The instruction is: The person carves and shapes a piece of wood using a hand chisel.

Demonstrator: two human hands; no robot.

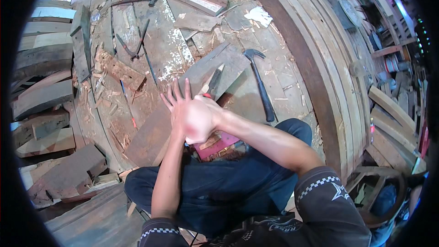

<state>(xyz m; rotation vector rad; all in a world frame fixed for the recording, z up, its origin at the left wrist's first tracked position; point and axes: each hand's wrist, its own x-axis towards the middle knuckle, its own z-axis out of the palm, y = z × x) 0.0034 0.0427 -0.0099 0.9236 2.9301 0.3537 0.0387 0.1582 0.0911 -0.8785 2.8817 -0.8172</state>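
My left hand (177, 103) is open, its fingers spread and pointing away from me over a wide brown plank (148, 139). Pressed close against it, my right hand (201, 116) looks closed; glare washes out its fingers, and whatever they may hold is hidden. Just beyond the right hand, a dark pointed blade (215, 80) with a bit of red at its near end lies on the plank; its kind is unclear. Below my hands, between my legs, a pink flat piece (222, 144) shows, with wood bits on it. A claw hammer (261, 84) lies right of the plank.
Pincers (134, 48) and another hammer (148, 0) lie farther off, among chips and a rough wood block (120, 69). Stacked timber pieces (43, 100) line the left. Long beams (311, 50) run along the right. A white crumpled scrap (259, 16) lies at the back.
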